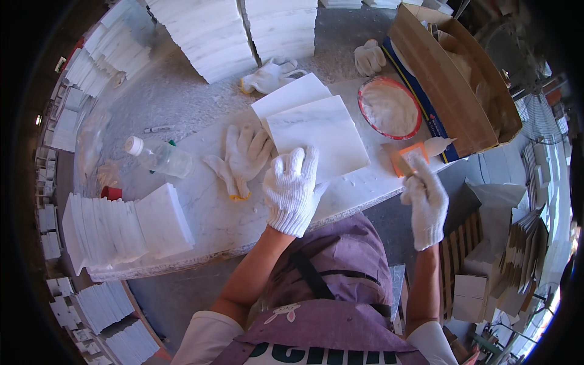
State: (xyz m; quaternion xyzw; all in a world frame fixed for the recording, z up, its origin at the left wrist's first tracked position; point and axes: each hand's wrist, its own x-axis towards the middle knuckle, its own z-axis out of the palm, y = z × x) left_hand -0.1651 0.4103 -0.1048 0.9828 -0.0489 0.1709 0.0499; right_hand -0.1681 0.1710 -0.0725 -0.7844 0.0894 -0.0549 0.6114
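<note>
A square white marble tile (328, 137) with faint grey veins lies on the work table, partly over a second tile (292, 97). My left hand (293, 190), in a white knit glove, grips its near left corner, with the fingers on top. My right hand (426, 204), gloved too, is to the right, just off the table edge. Its fingers are bent together around something small and brownish that I cannot make out. Beside those fingertips lie an orange block (411, 157) and a white nozzle-tipped bottle (437, 146). A red-rimmed bowl (389, 108) of white material stands beyond.
Loose gloves (243, 155) lie left of the tile. Further left are a clear plastic bottle (161, 157) and a row of upright tiles (128, 225). Tall tile stacks (201, 36) stand at the back. A cardboard box (450, 79) occupies the table's right end.
</note>
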